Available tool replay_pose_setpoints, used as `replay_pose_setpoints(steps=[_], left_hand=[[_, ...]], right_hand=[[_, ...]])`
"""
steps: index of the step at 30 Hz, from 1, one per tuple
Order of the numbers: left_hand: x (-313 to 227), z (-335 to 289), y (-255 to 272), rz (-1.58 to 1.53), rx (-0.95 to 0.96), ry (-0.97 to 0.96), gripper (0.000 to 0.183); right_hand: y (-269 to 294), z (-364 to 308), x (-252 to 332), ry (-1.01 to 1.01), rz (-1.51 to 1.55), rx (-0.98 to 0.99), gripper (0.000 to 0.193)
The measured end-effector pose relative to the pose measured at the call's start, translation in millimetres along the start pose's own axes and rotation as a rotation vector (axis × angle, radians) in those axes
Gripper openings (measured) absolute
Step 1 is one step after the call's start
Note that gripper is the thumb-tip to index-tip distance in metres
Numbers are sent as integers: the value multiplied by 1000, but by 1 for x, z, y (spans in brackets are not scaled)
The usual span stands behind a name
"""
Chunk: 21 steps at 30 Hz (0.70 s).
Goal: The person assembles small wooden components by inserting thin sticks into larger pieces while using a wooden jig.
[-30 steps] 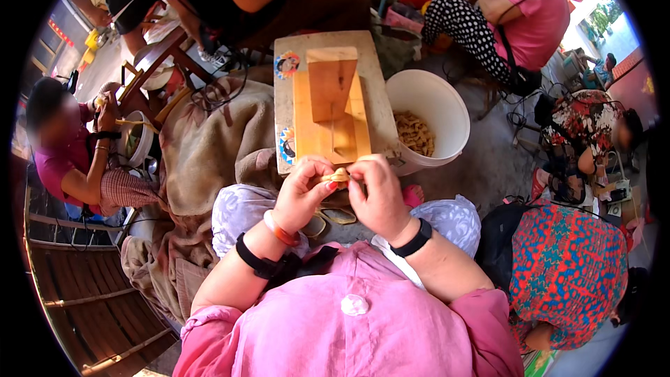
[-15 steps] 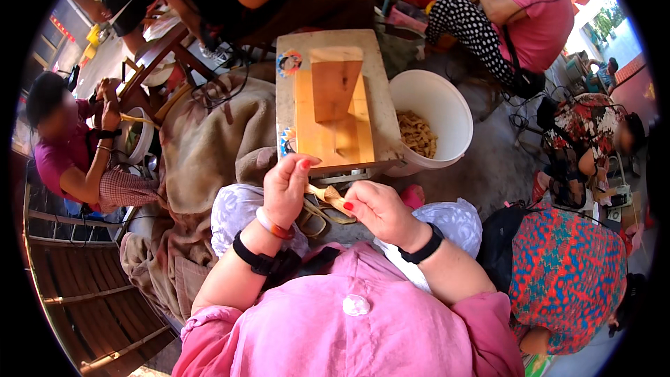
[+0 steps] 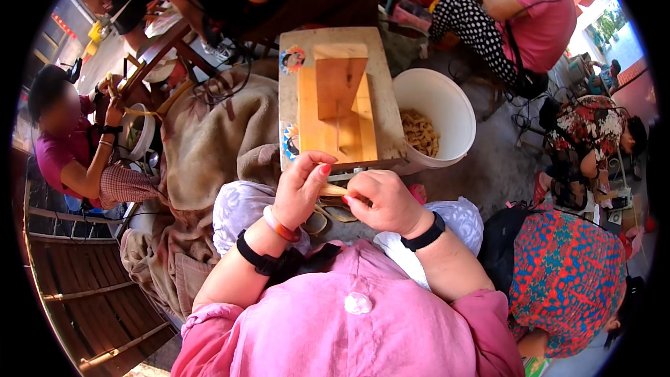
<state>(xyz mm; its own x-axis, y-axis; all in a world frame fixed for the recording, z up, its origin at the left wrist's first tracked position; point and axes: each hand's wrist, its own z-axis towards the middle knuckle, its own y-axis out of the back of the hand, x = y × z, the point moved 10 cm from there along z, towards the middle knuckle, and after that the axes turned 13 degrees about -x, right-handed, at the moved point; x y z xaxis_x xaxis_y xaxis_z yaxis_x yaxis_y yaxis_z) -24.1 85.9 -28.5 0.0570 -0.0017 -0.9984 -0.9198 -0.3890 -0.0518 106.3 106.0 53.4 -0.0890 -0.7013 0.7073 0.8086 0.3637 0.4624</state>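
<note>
My left hand [image 3: 299,188] pinches one end of a tan, flat plant-fibre strip [image 3: 333,190], thumb and fingers pressed together. The other end is gripped by my right hand [image 3: 380,200], its fingers curled in and its thumb against the strip. Only a short, folded or rolled length shows between the two hands; the rest is hidden by my fingers. Below them, over my lap, hang loose tan strips [image 3: 319,223]. Just beyond my hands stands a low bench [image 3: 292,94] with a wooden board [image 3: 307,136] and an upright wooden block [image 3: 336,89] on it.
Right of the bench is a white bucket [image 3: 457,122] with several folded tan pieces [image 3: 421,132] inside. A brown blanket [image 3: 223,139] lies to the left. Other people sit around me, one in purple [image 3: 66,157] on the left and one in pink [image 3: 544,21] at far right.
My hands have come closer together, so less of the strip shows between them. My right hand has turned inward and curled more. The bench and bucket stay in place.
</note>
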Motion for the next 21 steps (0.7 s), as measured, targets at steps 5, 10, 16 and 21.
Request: replay_pose_setpoints(steps=[5, 10, 16, 21], left_hand=[[1, 10, -4, 5, 213, 164, 18], [-6, 44, 4, 175, 131, 42, 17], [-20, 78, 14, 541, -155, -325, 17], [-12, 47, 21, 248, -24, -157, 13]], right_hand=[[18, 11, -13, -5, -60, -148, 12], [25, 35, -36, -70, -125, -196, 12], [19, 39, -79, -82, -300, -260, 8], [89, 12, -103, -167, -751, -429, 21]])
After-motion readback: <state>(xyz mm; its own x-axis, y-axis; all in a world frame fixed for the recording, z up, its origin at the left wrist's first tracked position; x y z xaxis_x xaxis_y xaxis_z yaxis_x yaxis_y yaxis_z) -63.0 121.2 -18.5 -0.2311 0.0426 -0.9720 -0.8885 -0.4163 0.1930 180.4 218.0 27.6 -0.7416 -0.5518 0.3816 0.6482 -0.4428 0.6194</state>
